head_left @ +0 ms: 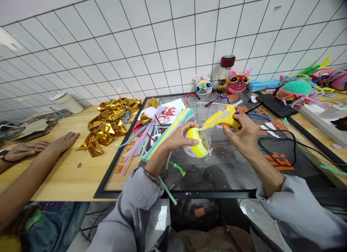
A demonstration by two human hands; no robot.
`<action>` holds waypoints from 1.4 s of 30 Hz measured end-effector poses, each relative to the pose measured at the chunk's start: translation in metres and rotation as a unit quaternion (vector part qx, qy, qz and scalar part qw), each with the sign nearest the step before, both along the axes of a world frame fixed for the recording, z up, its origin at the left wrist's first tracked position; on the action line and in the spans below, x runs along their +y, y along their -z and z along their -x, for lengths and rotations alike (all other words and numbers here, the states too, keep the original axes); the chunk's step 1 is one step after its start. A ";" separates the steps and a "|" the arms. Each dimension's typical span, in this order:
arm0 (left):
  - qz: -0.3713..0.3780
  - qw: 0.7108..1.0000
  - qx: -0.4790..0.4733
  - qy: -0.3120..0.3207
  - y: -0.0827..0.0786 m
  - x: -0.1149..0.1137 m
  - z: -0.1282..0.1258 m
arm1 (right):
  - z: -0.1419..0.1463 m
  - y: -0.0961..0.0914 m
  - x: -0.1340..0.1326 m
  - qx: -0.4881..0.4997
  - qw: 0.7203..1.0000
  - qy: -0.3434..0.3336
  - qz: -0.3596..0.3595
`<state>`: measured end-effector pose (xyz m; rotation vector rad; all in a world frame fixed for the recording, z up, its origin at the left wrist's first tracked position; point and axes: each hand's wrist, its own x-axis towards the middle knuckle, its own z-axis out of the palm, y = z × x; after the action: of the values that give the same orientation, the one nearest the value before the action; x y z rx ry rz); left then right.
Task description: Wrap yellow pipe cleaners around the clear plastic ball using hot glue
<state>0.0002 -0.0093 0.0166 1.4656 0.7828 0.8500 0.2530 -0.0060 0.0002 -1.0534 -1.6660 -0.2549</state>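
In my left hand (pixel 187 134) is a round clear plastic container (pixel 206 139) with bright yellow strips wound around its middle. My right hand (pixel 245 132) is wrapped round the handle of a yellow hot glue gun (pixel 221 117). Its nozzle points left and sits close to the container's upper rim; whether it touches I cannot tell. Left of the container lies a loose bundle of pastel pipe cleaners (pixel 132 147). Below it a short green pipe cleaner (pixel 177 167) rests on the dark glossy framed board (pixel 217 181).
Gold foil wrap (pixel 108 122) heaps at left, near another person's hands (pixel 63 141). A bottle (pixel 225 75) and two decorated faces (pixel 204 86) stand by the tiled wall. At right are a phone (pixel 278 105), a black cable (pixel 294 140) and a power strip (pixel 325 125).
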 end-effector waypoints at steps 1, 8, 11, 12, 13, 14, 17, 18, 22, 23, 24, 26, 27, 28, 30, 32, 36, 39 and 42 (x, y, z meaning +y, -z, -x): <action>-0.001 1.000 -0.002 0.001 0.000 0.000 0.000 | 0.000 0.000 0.000 0.002 1.000 -0.002 -0.003; -0.005 1.000 0.001 -0.004 -0.002 0.000 0.000 | 0.000 -0.001 -0.001 0.005 1.000 -0.006 0.004; 0.001 1.000 0.005 -0.005 -0.001 0.000 0.000 | 0.000 -0.002 -0.002 0.005 1.000 -0.008 0.004; 0.005 1.000 0.006 -0.005 -0.001 0.000 0.000 | 0.000 -0.003 -0.002 0.007 1.000 -0.012 0.003; 0.008 1.000 0.006 -0.006 -0.001 0.000 0.000 | 0.000 -0.003 -0.002 0.008 1.000 -0.017 0.002; 0.010 1.000 0.005 -0.006 -0.001 0.000 0.000 | 0.001 -0.003 -0.002 0.010 1.000 -0.021 0.002; 0.014 1.000 0.000 -0.006 -0.001 0.000 0.000 | 0.001 -0.005 -0.003 0.014 0.999 -0.030 0.014; 0.015 1.000 -0.002 -0.006 -0.001 0.000 0.000 | 0.001 -0.005 -0.003 0.015 0.999 -0.031 0.018; 0.020 1.000 -0.002 -0.007 -0.002 0.001 0.001 | 0.001 -0.006 -0.002 0.026 0.998 -0.041 0.025; 0.020 1.000 -0.002 -0.007 -0.002 0.001 0.001 | 0.000 -0.006 -0.003 0.027 0.998 -0.042 0.027; 0.019 1.000 -0.003 -0.008 -0.002 0.001 0.001 | 0.000 -0.006 -0.003 0.027 0.998 -0.042 0.029; 0.020 1.000 -0.003 -0.009 -0.002 0.002 0.001 | 0.000 -0.006 -0.003 0.021 0.998 -0.039 0.036; 0.020 1.000 -0.002 -0.009 -0.001 0.002 0.001 | 0.000 -0.006 -0.003 0.018 0.998 -0.037 0.040; 0.019 1.000 -0.001 -0.009 0.000 0.002 0.002 | 0.000 -0.006 -0.003 0.017 0.998 -0.034 0.042; 0.017 1.000 0.000 -0.009 0.001 0.003 0.002 | 0.000 -0.005 -0.003 0.019 0.998 -0.031 0.045; 0.016 1.000 -0.002 -0.007 0.001 0.003 0.003 | 0.000 -0.004 -0.002 0.024 0.998 -0.029 0.045; 0.015 1.000 -0.006 -0.003 0.000 0.002 0.003 | -0.001 -0.002 -0.001 0.028 0.998 -0.030 0.041; 0.012 1.000 -0.005 0.006 -0.001 0.002 0.002 | 0.000 -0.002 -0.001 0.029 0.999 -0.035 0.028; 0.016 1.000 -0.002 0.010 -0.001 0.001 0.002 | 0.001 -0.002 -0.002 0.026 0.999 -0.029 0.018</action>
<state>-0.0017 -0.0084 0.0178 1.4415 0.7745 0.8215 0.2524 -0.0078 0.0021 -1.0285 -1.6554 -0.1597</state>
